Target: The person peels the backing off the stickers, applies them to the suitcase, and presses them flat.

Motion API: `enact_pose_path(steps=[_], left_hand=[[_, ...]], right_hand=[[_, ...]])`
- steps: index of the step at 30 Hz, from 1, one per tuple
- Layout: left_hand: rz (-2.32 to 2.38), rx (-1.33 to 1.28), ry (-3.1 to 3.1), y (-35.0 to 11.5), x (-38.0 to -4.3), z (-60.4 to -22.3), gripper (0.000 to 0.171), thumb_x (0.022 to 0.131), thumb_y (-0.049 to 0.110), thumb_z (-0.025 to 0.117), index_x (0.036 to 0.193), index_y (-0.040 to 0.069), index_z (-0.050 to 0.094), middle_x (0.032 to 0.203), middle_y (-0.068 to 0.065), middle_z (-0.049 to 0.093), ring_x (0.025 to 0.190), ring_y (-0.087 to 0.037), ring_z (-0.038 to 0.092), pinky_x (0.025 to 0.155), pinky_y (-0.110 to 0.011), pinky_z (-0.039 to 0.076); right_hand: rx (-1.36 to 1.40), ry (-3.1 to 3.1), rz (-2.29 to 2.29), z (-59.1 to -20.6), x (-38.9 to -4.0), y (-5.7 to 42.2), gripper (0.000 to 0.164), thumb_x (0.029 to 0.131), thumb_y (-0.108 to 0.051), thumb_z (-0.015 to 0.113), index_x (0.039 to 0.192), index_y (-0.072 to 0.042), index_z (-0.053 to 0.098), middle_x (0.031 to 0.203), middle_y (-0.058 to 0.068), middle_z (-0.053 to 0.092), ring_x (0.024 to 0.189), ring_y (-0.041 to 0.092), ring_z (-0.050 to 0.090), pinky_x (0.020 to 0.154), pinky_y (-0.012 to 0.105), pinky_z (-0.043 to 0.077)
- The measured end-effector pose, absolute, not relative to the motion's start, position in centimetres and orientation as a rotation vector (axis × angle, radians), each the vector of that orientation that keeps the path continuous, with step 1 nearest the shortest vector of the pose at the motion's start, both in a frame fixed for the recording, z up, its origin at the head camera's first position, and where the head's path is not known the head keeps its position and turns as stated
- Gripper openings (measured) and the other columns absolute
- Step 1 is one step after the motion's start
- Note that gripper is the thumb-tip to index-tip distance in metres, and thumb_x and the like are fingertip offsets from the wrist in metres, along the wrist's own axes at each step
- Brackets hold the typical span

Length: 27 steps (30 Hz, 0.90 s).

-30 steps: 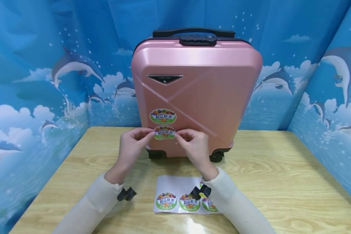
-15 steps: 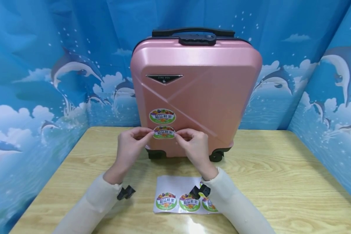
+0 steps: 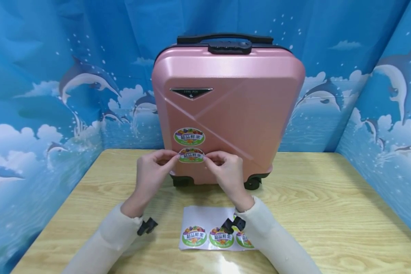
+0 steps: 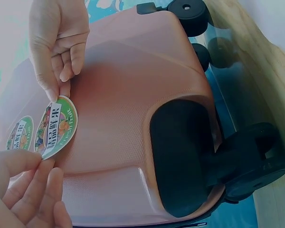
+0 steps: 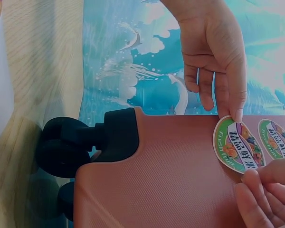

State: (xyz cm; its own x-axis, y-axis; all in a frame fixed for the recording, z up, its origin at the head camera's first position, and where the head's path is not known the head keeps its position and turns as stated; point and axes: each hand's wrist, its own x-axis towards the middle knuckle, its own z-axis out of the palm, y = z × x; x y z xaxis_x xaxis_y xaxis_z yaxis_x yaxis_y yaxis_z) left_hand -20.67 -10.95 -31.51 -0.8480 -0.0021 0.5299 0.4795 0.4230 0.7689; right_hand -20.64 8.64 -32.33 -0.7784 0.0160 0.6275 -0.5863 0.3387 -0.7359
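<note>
Between my two hands is an oval fruit sticker (image 3: 191, 155), held by its ends at the lower left of a pink suitcase (image 3: 239, 114). My left hand (image 3: 153, 173) pinches its left end between thumb and forefinger. The right end is pinched the same way by my right hand (image 3: 227, 174). In the right wrist view the sticker (image 5: 236, 145) lies close against the shell; whether all of it touches, I cannot tell. Just above it in the head view, a matching sticker (image 3: 189, 136) lies on the suitcase front.
A white sticker sheet (image 3: 207, 216) with several fruit stickers lies on the wooden table (image 3: 315, 213), partly covered by my right sleeve. The suitcase stands upright on black wheels (image 3: 252, 183). Behind it hangs a blue dolphin-print curtain (image 3: 130, 49).
Both hands keep their pinch on the sticker at nearly the same spot. The whole head view has shifted very slightly.
</note>
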Motion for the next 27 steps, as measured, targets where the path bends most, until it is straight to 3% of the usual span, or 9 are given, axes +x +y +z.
enact_pose_path(steps=[13,27], left_hand=[[-1.435,-0.372,-2.276,-11.15,-20.9,-31.89,0.018,0.085,0.023,0.071,0.087,0.005,0.073,0.079,-0.007,0.071,0.06,-0.022,0.066,0.051,-0.029,0.053],[-1.411,-0.304,-2.322,-11.14,-21.05,-31.94,0.023,0.085,0.027,0.071,0.085,0.005,0.072,0.078,-0.007,0.071,0.061,-0.023,0.065,0.046,-0.024,0.048]], right_hand=[[0.455,-2.079,1.519,-32.31,-20.47,8.54,0.008,0.081,-0.008,0.072,0.084,0.0,0.073,0.071,0.009,0.07,0.058,0.02,0.067,0.053,0.022,0.053],[0.446,-2.046,1.55,-32.66,-20.62,8.39,0.007,0.082,-0.006,0.072,0.083,0.0,0.072,0.074,0.012,0.071,0.06,0.019,0.067,0.054,0.021,0.053]])
